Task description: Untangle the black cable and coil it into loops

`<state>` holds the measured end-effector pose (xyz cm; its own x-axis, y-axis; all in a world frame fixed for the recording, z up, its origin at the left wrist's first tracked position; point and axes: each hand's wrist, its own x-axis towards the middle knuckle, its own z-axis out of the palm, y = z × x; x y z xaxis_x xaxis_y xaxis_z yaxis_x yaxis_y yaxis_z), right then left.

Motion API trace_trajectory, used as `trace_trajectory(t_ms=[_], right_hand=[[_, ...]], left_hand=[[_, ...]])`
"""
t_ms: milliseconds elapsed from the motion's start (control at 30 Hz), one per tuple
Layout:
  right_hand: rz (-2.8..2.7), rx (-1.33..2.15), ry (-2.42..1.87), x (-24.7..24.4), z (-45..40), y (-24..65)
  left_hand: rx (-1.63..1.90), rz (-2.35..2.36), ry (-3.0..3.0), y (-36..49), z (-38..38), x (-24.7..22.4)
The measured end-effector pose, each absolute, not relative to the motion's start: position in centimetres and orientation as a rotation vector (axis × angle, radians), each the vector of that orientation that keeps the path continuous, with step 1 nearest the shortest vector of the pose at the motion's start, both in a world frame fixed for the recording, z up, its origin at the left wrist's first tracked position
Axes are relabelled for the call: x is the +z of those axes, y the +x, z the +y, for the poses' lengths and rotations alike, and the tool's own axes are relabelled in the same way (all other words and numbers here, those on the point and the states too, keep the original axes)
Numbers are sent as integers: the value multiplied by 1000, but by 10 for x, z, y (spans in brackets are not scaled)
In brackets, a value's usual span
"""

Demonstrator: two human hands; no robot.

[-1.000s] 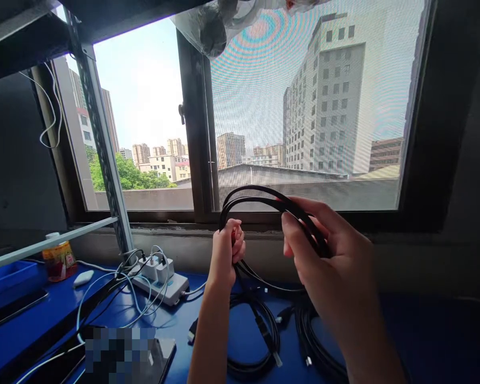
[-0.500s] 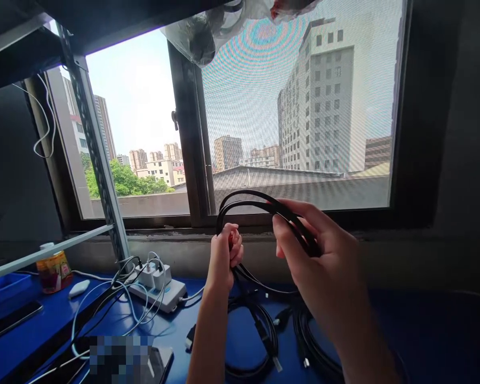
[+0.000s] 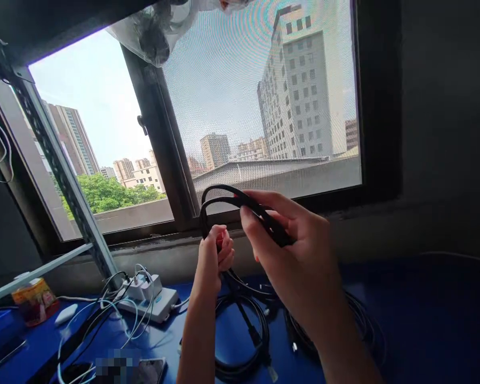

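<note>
A looped black cable (image 3: 222, 191) arches between my two hands, above the blue tabletop. My left hand (image 3: 219, 246) is closed in a fist around its left side. Between thumb and fingers, my right hand (image 3: 292, 226) grips the bundled strands at the right side of the arch. A length of the cable hangs below my left fist toward the table. Beneath my hands lies a coiled black cable (image 3: 242, 368) with a pale plug end. Another black coil (image 3: 360, 314) sits partly hidden behind my right forearm.
On the left stand a white power strip (image 3: 166, 305) with chargers and tangled cords, a white oval item (image 3: 66, 314) and an orange-labelled jar (image 3: 36, 304). A phone (image 3: 154, 369) lies at the front. A metal shelf post (image 3: 60, 160) rises before the window.
The whole view has shifted and tilted, so the scene sits further left. Both hands keep their hold on the cable, and its loop has kept nearly the same shape.
</note>
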<state>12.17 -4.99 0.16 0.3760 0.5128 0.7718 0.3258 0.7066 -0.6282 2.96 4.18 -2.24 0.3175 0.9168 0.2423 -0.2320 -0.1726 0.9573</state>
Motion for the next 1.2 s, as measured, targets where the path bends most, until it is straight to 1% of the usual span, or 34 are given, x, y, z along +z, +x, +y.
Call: trace_trajectory(t_ms=[133, 267, 400, 500, 800, 933, 1067, 1200], right_hand=[[-1181, 187, -757, 1, -49, 139], [-1200, 107, -882, -6, -27, 153], [-1282, 57, -957, -11, -13, 148], [-1199, 86, -938, -10, -16, 140], [-914, 401, -890, 0, -29, 135], [-878, 435, -810, 1, -36, 130], [-897, 342, -809, 2, -46, 121], [-847, 274, -799, 4, -53, 113]], left_hand=[[1233, 691, 1256, 25, 24, -10], [1300, 681, 1261, 18, 25, -4], [1362, 625, 1167, 18, 31, -6], [1364, 609, 1115, 19, 30, -6], [1300, 519, 1260, 14, 27, -8], [1172, 528, 1333, 12, 34, -14], [993, 689, 1384, 16, 47, -25], [680, 712, 1459, 32, 54, -38]])
